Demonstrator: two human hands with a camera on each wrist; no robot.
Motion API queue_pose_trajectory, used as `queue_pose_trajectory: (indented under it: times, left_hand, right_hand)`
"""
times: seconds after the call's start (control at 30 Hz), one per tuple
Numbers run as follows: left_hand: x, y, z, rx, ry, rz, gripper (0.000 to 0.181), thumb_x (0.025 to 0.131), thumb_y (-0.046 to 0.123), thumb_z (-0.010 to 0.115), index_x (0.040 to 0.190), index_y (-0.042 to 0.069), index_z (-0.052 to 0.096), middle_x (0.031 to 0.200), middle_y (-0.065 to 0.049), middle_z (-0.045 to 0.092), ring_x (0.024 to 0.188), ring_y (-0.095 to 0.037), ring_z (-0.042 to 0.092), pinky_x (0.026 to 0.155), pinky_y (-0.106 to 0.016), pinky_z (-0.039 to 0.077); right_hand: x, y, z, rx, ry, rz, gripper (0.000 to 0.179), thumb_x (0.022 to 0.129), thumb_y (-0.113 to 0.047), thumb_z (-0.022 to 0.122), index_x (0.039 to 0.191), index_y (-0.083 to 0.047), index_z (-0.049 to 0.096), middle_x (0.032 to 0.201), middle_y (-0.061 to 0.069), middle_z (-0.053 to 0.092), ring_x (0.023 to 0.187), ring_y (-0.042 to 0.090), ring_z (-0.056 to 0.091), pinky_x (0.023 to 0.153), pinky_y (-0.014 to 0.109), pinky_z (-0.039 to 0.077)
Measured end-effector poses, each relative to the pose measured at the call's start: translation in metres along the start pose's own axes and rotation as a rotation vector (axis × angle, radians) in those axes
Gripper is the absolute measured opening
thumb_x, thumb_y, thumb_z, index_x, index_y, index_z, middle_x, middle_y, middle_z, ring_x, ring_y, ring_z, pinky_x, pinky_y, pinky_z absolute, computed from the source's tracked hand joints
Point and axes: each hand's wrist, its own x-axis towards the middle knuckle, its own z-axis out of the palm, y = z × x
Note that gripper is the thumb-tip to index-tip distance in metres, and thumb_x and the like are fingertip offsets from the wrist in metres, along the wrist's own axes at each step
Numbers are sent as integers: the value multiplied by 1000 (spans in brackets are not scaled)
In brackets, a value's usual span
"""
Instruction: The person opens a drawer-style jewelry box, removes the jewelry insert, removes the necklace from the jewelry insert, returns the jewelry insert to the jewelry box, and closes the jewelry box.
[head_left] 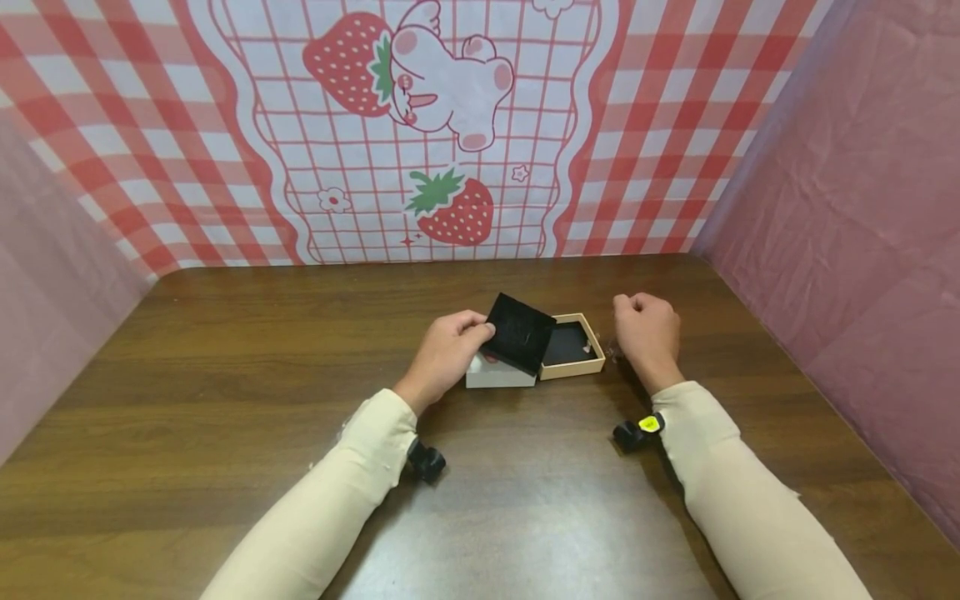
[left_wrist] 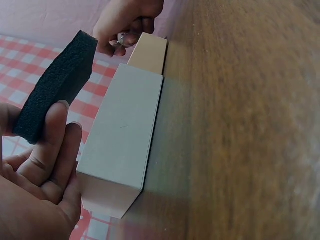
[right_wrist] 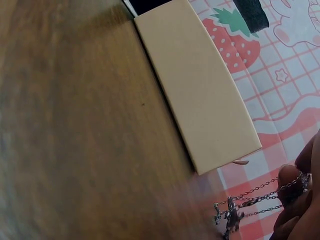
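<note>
Between thumb and fingers my left hand [head_left: 442, 350] pinches the edge of a square black foam pad [head_left: 519, 335], held tilted over a white box [head_left: 501, 379]. The left wrist view shows the pad's thick, rough side. Against the white box stands a tan box [head_left: 573, 369], open on top and dark inside, with a small pinkish piece [head_left: 587, 348] at its right side. To the right of it, my right hand [head_left: 649, 333] grips a thin silver chain [right_wrist: 260, 198] in curled fingers. Part of the chain, with small dangling pieces, hangs below them. The white box's inside is mostly hidden by the pad.
Both boxes stand on a brown wooden table [head_left: 300, 333]. Behind it hangs a red-and-white checked cloth [head_left: 652, 125] with strawberries, and a pink cloth [head_left: 847, 208] borders the right side. A black wrist camera [head_left: 427, 461] sits below the left hand.
</note>
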Motion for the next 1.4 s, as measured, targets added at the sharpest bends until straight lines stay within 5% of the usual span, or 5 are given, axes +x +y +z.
queue_pose_trajectory:
  times: [0.43,0.93,1.4]
  left_hand:
    - [-1,2,0,22,-11,11,22,99,23,59,108,8,73,85,-5,72,77,-20,69,85,-37,49]
    - [-1,0,0,53,-11,19,23,99,24,59,110,9,73,82,-3,72,76,-17,68,85,-36,49]
    - [-1,-1,1,54,-11,16,23,99,24,59,109,9,73,81,-3,72,75,-17,68,84,-36,49]
  right_hand:
    - [-1,-3,-3,-63,-119,5,42,94,-35,49,62,-8,52,62,8,53,69,29,54,59,37,39]
    - [-3,0,-3,-87,-148,26,43,96,-38,48,65,-8,53,65,8,53,69,28,53,58,37,38]
    - [-2,3,-2,-102,-172,31,38,96,-37,48,85,-7,68,90,13,66,86,31,59,67,40,43]
